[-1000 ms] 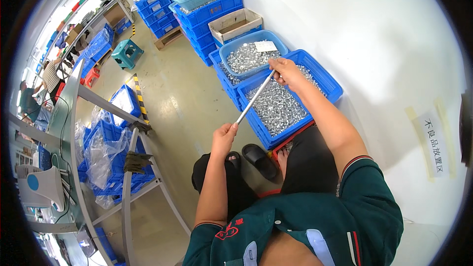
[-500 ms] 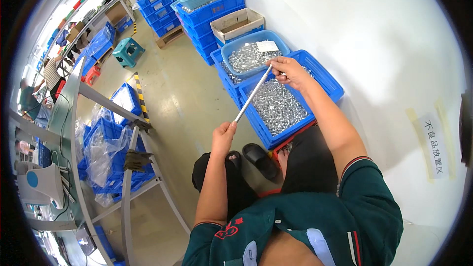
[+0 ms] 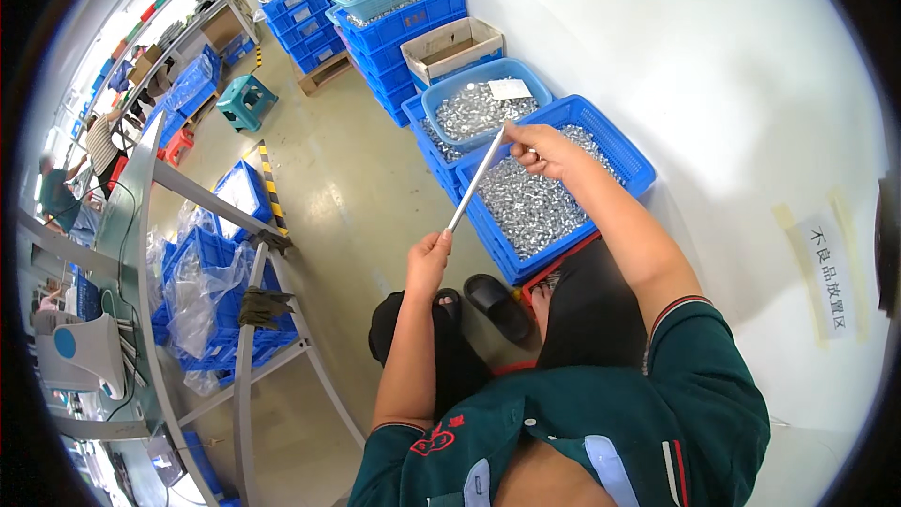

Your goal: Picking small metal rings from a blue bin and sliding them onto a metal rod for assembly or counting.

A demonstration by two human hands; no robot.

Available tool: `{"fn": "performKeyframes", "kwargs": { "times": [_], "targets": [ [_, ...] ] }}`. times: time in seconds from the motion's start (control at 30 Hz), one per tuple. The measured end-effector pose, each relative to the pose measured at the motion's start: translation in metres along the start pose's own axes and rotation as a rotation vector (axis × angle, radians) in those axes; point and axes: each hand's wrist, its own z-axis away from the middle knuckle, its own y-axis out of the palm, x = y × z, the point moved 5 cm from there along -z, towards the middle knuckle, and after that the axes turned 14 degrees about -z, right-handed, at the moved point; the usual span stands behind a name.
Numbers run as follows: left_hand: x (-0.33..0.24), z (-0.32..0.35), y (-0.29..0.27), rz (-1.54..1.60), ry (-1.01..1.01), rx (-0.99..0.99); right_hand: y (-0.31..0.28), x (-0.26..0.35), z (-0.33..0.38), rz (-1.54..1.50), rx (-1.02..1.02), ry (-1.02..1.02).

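Observation:
A thin, straight silver-white rod (image 3: 477, 177) slants up between my hands. At its lower end, the fingers of my left hand (image 3: 427, 261) are closed around it. My right hand (image 3: 542, 147) pinches the upper end between thumb and fingertips; whether a small piece is also in those fingers I cannot make out. Below my right hand stands a blue plastic crate (image 3: 634, 156), filled with small shiny metal parts (image 3: 530, 211). Just beyond it, a light blue basin (image 3: 522, 68) holds similar parts, with a white slip of paper (image 3: 510, 89) on top.
Stacked blue crates (image 3: 385, 47) and a cardboard-lined box (image 3: 452, 49) stand farther back along the white wall (image 3: 713, 56). At left are a metal-framed bench (image 3: 246, 357), plastic-wrapped crates (image 3: 202, 291) and a green stool (image 3: 246, 101). People work at the far left.
My right hand and the rod's upper end have shifted slightly left, and the fingers have changed position at the tip. My left hand has barely moved.

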Motion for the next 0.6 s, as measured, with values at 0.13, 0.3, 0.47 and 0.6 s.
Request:
{"fn": "performKeyframes", "kwargs": {
  "times": [0.13,0.3,0.47,0.6],
  "targets": [
    [-0.003,0.000,0.000,0.044,-0.070,-0.006,-0.039,-0.025,-0.016,-0.608,-0.103,0.308],
    [-0.003,0.001,0.000,0.095,-0.129,0.008,-0.053,-0.039,-0.022,-0.549,-0.286,0.326],
    [0.001,0.000,-0.002,0.127,-0.133,0.019,-0.044,-0.031,-0.022,-0.468,-0.155,0.240],
    [0.002,0.000,-0.002,0.081,-0.097,0.017,-0.040,-0.020,-0.019,-0.444,-0.113,0.147]
  ]
}}
